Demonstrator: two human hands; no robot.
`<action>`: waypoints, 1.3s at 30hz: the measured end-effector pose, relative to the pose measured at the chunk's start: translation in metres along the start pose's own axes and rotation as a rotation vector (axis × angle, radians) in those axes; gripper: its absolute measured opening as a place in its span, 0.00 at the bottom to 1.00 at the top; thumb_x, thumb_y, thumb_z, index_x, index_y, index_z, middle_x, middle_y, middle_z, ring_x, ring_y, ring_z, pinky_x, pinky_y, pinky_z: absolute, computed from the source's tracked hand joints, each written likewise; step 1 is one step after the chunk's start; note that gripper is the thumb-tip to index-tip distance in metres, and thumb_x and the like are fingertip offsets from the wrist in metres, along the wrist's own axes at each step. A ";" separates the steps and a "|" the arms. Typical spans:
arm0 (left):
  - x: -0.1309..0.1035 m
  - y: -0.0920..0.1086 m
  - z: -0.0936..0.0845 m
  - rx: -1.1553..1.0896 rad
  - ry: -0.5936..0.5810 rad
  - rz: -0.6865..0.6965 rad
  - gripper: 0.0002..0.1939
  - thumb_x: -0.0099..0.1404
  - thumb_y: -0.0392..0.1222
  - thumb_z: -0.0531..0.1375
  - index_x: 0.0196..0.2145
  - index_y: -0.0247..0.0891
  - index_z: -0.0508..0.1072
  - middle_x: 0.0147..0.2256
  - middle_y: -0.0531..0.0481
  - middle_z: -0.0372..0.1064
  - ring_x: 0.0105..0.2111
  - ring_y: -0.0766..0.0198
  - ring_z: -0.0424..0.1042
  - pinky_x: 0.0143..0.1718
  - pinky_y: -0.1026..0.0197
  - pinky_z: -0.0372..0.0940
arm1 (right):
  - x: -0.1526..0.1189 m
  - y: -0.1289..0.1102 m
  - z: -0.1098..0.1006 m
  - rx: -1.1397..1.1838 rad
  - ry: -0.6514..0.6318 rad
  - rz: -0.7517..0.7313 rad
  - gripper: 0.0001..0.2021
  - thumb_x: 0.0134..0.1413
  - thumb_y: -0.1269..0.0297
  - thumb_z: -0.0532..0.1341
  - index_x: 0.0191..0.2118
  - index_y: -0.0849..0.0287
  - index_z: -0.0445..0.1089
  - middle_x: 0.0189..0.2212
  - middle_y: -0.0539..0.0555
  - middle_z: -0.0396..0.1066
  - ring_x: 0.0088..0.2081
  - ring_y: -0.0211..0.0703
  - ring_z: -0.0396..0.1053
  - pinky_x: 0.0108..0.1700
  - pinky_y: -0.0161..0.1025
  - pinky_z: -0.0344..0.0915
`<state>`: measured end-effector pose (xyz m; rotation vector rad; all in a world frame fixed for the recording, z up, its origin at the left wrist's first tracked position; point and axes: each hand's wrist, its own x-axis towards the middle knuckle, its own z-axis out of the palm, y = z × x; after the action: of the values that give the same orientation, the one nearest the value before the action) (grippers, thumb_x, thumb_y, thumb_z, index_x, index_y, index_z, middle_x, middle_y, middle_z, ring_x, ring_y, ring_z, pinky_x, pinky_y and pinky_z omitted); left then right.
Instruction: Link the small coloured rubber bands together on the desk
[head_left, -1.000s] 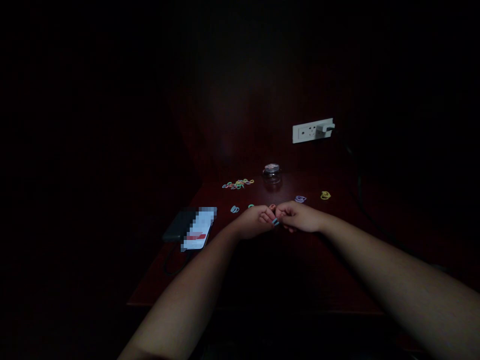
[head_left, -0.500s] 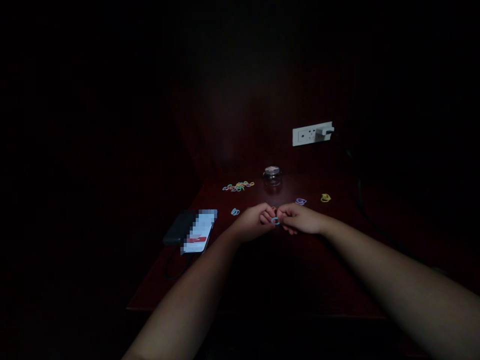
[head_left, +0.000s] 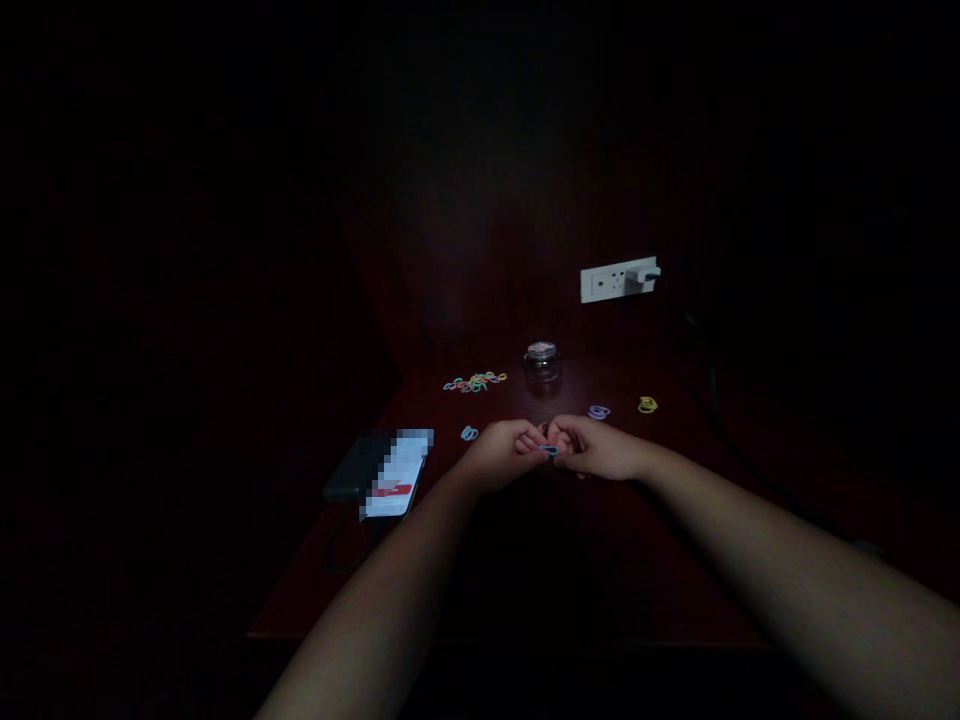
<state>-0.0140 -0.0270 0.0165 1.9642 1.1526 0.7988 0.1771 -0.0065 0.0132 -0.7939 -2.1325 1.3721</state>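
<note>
Between my hands is a small light-blue elastic band (head_left: 550,450), drawn into a narrow loop. My left hand (head_left: 508,452) pinches its left side and my right hand (head_left: 592,447) pinches its right side, the fingertips close together above the table. Partly hidden behind the fingers lies something orange (head_left: 543,427). Light-blue bands (head_left: 469,433) rest on the table to the left of my left hand. Purple bands (head_left: 598,412) lie just beyond my right hand, with yellow bands (head_left: 648,405) further right.
A mixed pile of coloured bands (head_left: 475,382) and a clear lidded jar (head_left: 541,362) stand at the back of the dark red table (head_left: 600,590). At left, a lit phone (head_left: 401,475) lies against a dark box-like object (head_left: 352,468). A wall socket (head_left: 619,280) holds a plug with a cable.
The light-blue band between my hands has gone from a rounder, open curve to a flatter, narrow loop. The whole view has shifted slightly, so things sit a little lower.
</note>
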 end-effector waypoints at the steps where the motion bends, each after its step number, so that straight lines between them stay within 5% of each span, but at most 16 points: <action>1: 0.000 0.000 0.000 0.000 -0.004 0.000 0.10 0.54 0.41 0.61 0.34 0.33 0.71 0.29 0.48 0.71 0.28 0.69 0.69 0.28 0.68 0.63 | 0.000 0.001 0.000 -0.007 0.001 -0.010 0.10 0.46 0.66 0.60 0.32 0.59 0.57 0.20 0.43 0.59 0.17 0.28 0.58 0.18 0.28 0.57; 14: 0.002 -0.002 -0.001 0.030 0.015 0.026 0.11 0.53 0.40 0.62 0.34 0.32 0.71 0.29 0.48 0.71 0.29 0.68 0.70 0.30 0.66 0.65 | 0.000 0.000 -0.002 -0.065 -0.002 -0.006 0.13 0.49 0.56 0.59 0.30 0.60 0.58 0.20 0.44 0.61 0.17 0.29 0.60 0.18 0.29 0.57; 39: 0.002 -0.002 -0.002 0.064 0.018 -0.010 0.10 0.53 0.43 0.62 0.31 0.32 0.72 0.27 0.48 0.71 0.26 0.68 0.69 0.28 0.66 0.63 | -0.001 -0.001 -0.001 -0.037 0.038 -0.028 0.10 0.52 0.60 0.57 0.35 0.59 0.58 0.21 0.44 0.61 0.16 0.28 0.59 0.16 0.29 0.59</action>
<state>-0.0155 -0.0236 0.0166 2.0059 1.2114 0.7849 0.1784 -0.0067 0.0140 -0.7952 -2.1376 1.2970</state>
